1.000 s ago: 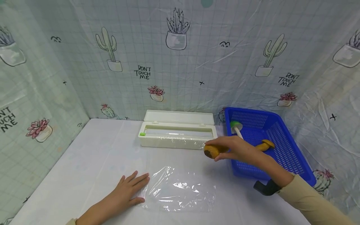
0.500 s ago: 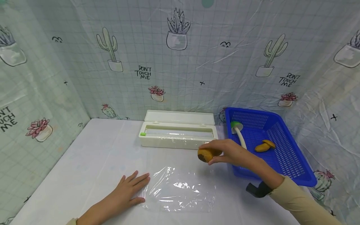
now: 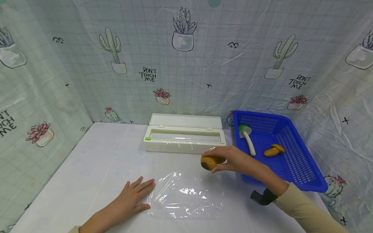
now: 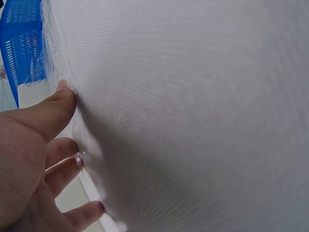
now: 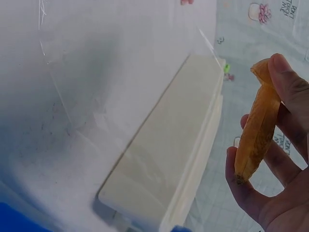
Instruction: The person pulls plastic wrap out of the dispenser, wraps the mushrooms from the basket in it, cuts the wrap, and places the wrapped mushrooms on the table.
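My right hand (image 3: 236, 158) pinches a yellow-orange mushroom (image 3: 207, 163) between thumb and fingers, over the table beyond the film's back right corner. In the right wrist view the mushroom (image 5: 258, 128) shows its long stem, with the thumb at its flared end. Fingers spread, my left hand (image 3: 131, 195) rests at the left edge of a clear sheet of plastic wrap (image 3: 186, 199) lying on the white cloth. The left wrist view has that hand (image 4: 34, 135) low at the surface, thumb at the film's edge.
Behind the film stands a white cling wrap dispenser (image 3: 177, 148) with its lid (image 3: 186, 121) raised. To the right is a blue basket (image 3: 300, 161), holding a green-capped mushroom (image 3: 249, 144) with a white stem and another yellow mushroom (image 3: 271, 152). A patterned curtain (image 3: 204, 64) surrounds the table.
My right hand has moved left and slightly toward me with the mushroom, away from the basket, uncovering the mushrooms inside. The left hand and the film stay where they were.
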`<state>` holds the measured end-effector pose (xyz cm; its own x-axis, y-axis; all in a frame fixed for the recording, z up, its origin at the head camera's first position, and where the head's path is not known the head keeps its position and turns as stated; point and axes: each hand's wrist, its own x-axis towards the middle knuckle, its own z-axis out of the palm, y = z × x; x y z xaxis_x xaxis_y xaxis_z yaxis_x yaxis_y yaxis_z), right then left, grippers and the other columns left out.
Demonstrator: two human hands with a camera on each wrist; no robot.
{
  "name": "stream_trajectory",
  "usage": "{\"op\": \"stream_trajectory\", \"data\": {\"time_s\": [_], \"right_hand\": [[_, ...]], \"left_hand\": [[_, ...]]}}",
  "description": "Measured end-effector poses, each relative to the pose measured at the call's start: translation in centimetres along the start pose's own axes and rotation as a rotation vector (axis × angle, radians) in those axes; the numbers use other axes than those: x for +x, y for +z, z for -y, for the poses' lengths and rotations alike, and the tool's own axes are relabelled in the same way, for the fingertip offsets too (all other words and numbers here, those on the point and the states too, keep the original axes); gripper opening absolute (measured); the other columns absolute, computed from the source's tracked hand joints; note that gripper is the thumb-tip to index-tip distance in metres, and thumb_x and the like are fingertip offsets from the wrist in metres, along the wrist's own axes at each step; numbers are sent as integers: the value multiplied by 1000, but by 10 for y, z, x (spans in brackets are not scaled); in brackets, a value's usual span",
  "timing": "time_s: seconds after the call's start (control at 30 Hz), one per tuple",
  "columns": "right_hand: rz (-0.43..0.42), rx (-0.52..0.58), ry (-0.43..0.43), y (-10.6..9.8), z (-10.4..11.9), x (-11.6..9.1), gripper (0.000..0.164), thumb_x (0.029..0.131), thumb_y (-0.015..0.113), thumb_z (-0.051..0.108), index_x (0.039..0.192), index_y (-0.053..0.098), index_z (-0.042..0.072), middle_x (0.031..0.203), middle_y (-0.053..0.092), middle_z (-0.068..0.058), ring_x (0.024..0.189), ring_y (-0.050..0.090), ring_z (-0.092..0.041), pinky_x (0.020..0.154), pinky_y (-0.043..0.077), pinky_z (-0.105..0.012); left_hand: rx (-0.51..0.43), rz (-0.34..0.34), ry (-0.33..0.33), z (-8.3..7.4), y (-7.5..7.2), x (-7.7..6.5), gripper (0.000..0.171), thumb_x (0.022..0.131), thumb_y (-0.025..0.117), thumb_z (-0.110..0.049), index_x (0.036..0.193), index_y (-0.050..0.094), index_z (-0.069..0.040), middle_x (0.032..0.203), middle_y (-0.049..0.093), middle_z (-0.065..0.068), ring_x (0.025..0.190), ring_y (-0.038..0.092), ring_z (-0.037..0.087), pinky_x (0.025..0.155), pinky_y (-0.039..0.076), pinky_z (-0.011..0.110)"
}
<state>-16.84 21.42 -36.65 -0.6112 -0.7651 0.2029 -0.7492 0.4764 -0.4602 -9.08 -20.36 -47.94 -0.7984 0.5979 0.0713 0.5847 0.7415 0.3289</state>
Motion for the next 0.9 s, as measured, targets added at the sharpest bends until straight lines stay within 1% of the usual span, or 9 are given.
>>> {"op": "stream_trajectory", "data": {"time_s": [0.2, 0.3, 0.43, 0.53, 0.63, 0.73, 0.9], "right_hand": [[7, 26, 7, 8, -1, 1, 56, 89, 79, 31, 140, 62, 15, 126, 70, 0, 102, 65, -10, 82, 58, -26], [13, 26, 37, 13, 0, 2, 56, 89, 78, 34, 140, 62, 16, 127, 69, 0, 102, 64, -10, 83, 57, -26], [31, 19, 107, 23, 6, 6, 58, 90, 77, 39, 141, 61, 17, 129, 68, 1, 103, 63, -10, 86, 56, -28], [48, 32, 149, 34, 13, 9, 59, 90, 77, 40, 141, 59, 16, 130, 67, 1, 106, 63, -10, 90, 55, -29], [59, 44, 178, 47, 20, 13, 59, 90, 78, 37, 140, 59, 13, 127, 68, 1, 109, 64, -11, 92, 55, -28], [67, 29, 199, 61, 27, 16, 57, 89, 80, 34, 137, 60, 12, 123, 68, 0, 107, 64, -12, 91, 56, -28], [102, -23, 225, 84, 39, 20, 59, 88, 80, 39, 137, 60, 13, 120, 68, 0, 101, 61, -9, 85, 54, -26]], "left_hand": [[-3, 5, 6, -2, -2, 0, 73, 91, 68, -51, 148, 53, -9, 154, 49, 6, 138, 42, 51, 97, 30, 83], [-3, 12, 0, -2, -1, 0, 73, 90, 69, -51, 149, 52, -10, 154, 48, 6, 138, 41, 51, 97, 30, 83], [-16, 30, -19, -2, -2, 1, 73, 90, 70, -49, 149, 52, -11, 156, 47, 5, 140, 39, 50, 99, 28, 83], [-19, 28, -17, -2, -2, 1, 73, 90, 70, -50, 149, 52, -11, 155, 48, 5, 140, 39, 51, 98, 28, 83], [-14, 26, -12, -2, -2, 1, 73, 90, 69, -51, 149, 53, -11, 155, 48, 6, 139, 40, 51, 97, 29, 84], [-12, 29, -20, -2, -2, 1, 73, 90, 70, -50, 149, 52, -11, 155, 47, 5, 140, 39, 50, 98, 29, 84], [-3, 34, -23, -1, -2, 1, 73, 90, 70, -50, 150, 51, -12, 156, 47, 4, 140, 40, 50, 98, 30, 83]]}}
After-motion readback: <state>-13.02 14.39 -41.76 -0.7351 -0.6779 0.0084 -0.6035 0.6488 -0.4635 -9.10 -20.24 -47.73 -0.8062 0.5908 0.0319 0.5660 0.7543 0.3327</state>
